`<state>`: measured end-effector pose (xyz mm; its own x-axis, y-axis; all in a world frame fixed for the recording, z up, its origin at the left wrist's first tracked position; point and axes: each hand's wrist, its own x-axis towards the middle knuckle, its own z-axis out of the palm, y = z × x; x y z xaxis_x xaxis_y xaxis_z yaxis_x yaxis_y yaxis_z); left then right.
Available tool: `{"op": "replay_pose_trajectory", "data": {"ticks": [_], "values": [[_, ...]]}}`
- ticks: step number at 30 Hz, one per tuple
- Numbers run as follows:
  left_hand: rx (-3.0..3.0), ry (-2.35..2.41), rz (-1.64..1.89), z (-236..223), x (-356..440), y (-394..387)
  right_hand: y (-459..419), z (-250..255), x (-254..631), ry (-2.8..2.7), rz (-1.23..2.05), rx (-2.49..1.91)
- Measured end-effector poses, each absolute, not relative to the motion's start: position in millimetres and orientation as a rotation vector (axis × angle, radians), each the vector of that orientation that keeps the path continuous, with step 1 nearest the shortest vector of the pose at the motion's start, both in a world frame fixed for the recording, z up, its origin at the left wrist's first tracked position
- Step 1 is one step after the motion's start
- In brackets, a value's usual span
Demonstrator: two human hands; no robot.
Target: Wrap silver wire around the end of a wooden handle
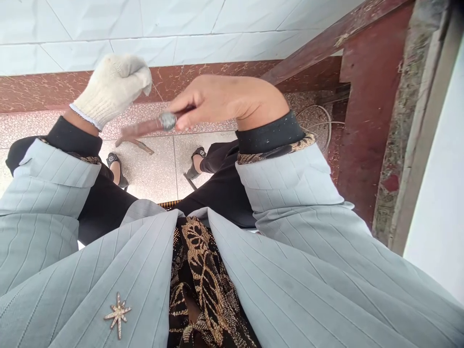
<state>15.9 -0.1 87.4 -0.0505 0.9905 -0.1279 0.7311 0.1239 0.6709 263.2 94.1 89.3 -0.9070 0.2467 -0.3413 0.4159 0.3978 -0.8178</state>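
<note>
My left hand [114, 87] wears a white knitted glove and is raised at the upper left. Its fingers are curled closed, and whatever they hold, if anything, is hidden. My right hand [217, 99] is bare and grips a tool with a reddish-brown shaft and a grey metal band [167, 121]. The shaft [141, 129] is blurred and points left, below the gloved hand and apart from it. Its exact kind I cannot make out. Just under the shaft shows a curved brown piece [137, 144]; whether it belongs to the tool is unclear.
White tiles [155, 50] cover the wall ahead, above a reddish-brown skirting [32, 92]. At the right stand a dark red wooden frame [373, 121] and a pale cable [329, 118]. My shoes [116, 169] rest on the speckled floor [159, 174].
</note>
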Motion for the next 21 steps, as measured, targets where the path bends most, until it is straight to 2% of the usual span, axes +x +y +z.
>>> {"op": "replay_pose_trajectory", "data": {"ticks": [2,4,8,11,13,17,21], "values": [[1.597,1.732,0.605,76,15,2,97,95,271,2.64,-1.638,0.872],[1.593,1.595,0.56,67,18,0,102,94,276,2.751,-1.602,1.182],[1.682,1.439,0.263,70,29,-11,113,76,276,2.72,-1.214,1.479],[1.694,1.459,0.343,79,29,-15,110,60,267,2.686,-0.904,1.325],[1.713,1.588,0.454,81,23,-13,102,55,260,2.655,-0.873,1.082],[1.722,1.77,0.42,75,14,-3,90,65,256,2.53,-1.066,0.667],[1.685,1.601,0.425,66,16,1,83,81,259,2.48,-1.319,0.677]]}}
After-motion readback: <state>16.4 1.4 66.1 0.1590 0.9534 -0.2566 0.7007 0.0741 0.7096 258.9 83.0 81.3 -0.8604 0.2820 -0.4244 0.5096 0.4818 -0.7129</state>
